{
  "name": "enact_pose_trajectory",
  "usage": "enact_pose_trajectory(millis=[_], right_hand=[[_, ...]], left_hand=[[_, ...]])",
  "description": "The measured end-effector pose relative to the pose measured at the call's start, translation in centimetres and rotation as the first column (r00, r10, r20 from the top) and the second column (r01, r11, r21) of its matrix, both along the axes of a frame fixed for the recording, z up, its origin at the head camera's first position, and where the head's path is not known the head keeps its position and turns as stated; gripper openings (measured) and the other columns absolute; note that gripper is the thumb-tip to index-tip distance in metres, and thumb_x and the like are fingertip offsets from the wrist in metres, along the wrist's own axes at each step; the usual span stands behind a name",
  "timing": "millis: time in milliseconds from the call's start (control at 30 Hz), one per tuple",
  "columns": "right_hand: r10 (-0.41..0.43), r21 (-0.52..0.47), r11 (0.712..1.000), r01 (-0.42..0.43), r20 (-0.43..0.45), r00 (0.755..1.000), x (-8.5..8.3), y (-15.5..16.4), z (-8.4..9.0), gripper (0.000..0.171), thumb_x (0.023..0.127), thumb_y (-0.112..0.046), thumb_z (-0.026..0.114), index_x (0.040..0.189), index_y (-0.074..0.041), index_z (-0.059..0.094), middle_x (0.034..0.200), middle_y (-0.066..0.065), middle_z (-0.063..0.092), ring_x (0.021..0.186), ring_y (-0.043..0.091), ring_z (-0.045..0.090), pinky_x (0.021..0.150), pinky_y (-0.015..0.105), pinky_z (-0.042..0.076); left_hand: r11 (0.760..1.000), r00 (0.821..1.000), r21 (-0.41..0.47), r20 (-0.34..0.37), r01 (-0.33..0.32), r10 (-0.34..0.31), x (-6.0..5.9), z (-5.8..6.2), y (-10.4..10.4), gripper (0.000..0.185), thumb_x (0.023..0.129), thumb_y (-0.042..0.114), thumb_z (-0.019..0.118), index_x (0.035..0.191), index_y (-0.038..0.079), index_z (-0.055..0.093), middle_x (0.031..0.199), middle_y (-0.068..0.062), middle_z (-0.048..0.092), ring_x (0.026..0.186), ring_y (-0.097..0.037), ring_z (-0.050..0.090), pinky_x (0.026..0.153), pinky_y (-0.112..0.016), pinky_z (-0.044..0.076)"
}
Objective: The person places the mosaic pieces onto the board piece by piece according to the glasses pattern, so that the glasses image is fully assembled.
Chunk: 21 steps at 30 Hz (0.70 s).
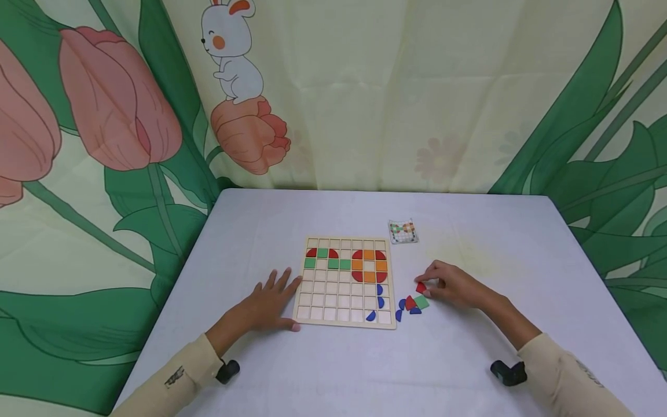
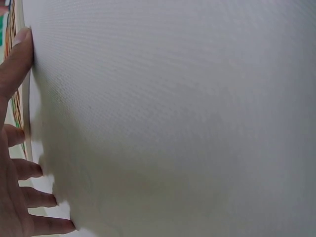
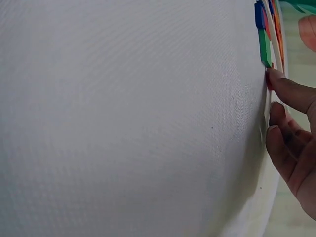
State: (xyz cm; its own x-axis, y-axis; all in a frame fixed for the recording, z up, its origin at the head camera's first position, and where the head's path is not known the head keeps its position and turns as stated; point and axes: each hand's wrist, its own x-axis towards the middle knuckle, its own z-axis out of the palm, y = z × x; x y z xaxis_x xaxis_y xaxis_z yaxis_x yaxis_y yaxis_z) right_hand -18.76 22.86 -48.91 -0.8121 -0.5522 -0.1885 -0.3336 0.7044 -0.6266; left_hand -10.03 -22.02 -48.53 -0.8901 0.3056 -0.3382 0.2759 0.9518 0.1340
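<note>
A wooden grid board [image 1: 333, 301] lies flat on the white table, with red, green, orange and blue pieces in some of its squares. Spread fingers of my left hand [image 1: 268, 304] rest on the table along the board's left edge, index fingertip and thumb right at the frame. To the right of the board, my right hand [image 1: 455, 284] pinches a red piece [image 1: 420, 287] between thumb and fingers, low over the tabletop. Just beside it lie a green square [image 1: 421, 302], another red piece [image 1: 410, 303] and several blue half-round pieces [image 1: 398, 315].
A small pattern card [image 1: 403, 231] showing a coloured grid lies behind the board's far right corner. The white table [image 1: 250, 231] ends at a printed cloth backdrop [image 1: 365, 116] with tulips and a rabbit. Dark wrist cameras sit at both cuffs.
</note>
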Motion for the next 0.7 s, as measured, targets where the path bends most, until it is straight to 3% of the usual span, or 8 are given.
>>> enact_pose_trajectory(millis=[200, 500, 700], right_hand=[[-0.009, 0.001, 1.000, 0.009, 0.001, 1.000, 0.1, -0.1, 0.1, 0.025, 0.085, -0.015, 0.081, 0.110, -0.016, 0.074, 0.104, -0.001, 0.065, 0.083, 0.013, 0.054, 0.067, 0.020, 0.050], [0.007, 0.000, 1.000, -0.007, 0.049, 0.999, 0.1, 0.2, 1.0, 0.016, 0.086, -0.010, 0.079, 0.098, -0.017, 0.070, 0.088, -0.005, 0.066, 0.083, 0.016, 0.056, 0.067, 0.020, 0.051], [0.014, 0.025, 1.000, -0.016, 0.090, 0.996, 0.0, 0.2, 1.4, 0.027, 0.088, -0.011, 0.076, 0.115, -0.013, 0.072, 0.094, -0.004, 0.065, 0.081, 0.016, 0.054, 0.064, 0.021, 0.049]], left_hand=[[1.000, 1.000, 0.005, 0.002, -0.002, 0.002, 0.1, 0.0, 0.0, 0.110, 0.076, 0.067, 0.075, 0.161, 0.018, 0.025, 0.168, -0.018, 0.017, 0.151, -0.051, 0.016, 0.109, -0.071, 0.031], [1.000, 1.000, 0.000, -0.003, 0.010, -0.010, 0.0, 0.1, 0.0, 0.110, 0.076, 0.067, 0.075, 0.161, 0.019, 0.024, 0.168, -0.018, 0.016, 0.151, -0.051, 0.016, 0.109, -0.071, 0.032], [1.000, 1.000, 0.005, 0.003, 0.000, 0.000, 0.0, 0.1, 0.0, 0.110, 0.076, 0.067, 0.075, 0.161, 0.019, 0.024, 0.168, -0.018, 0.017, 0.151, -0.051, 0.016, 0.109, -0.071, 0.032]])
